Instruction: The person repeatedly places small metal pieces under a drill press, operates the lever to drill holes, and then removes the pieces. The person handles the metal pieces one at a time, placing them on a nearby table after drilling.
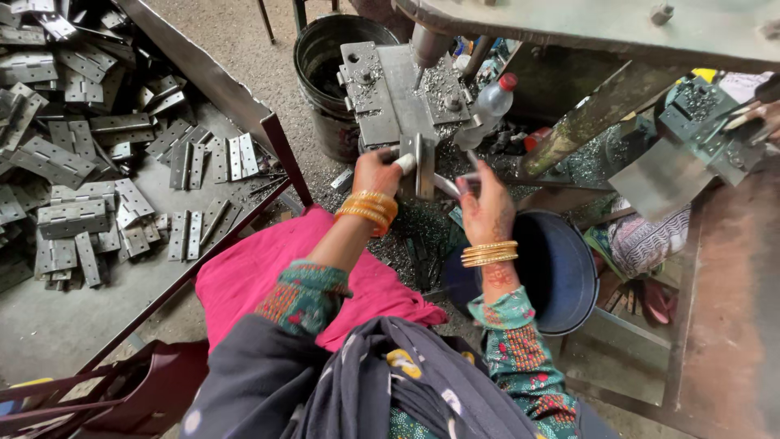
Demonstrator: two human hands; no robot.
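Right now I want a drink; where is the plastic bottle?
In the head view, the plastic bottle with a red cap leans right of the drill plate, above the right hand.

The drill press plate [398, 89] sits at the top centre, with a bucket [329, 73] just to its left and a plastic bottle [490, 102] just to its right. Directly before the plate, the left hand [375, 172] touches an upright hinge [422, 167], and the right hand [485, 210] is just to the right of it. A round tub [561, 272] lies to the right of the right hand. Metal shavings [418, 232] lie on the ground between the wrists. Far left, a low tray [219, 89] holds a heap of hinges [89, 154]. A cloth [252, 272] lies between the tray and the person's arms.
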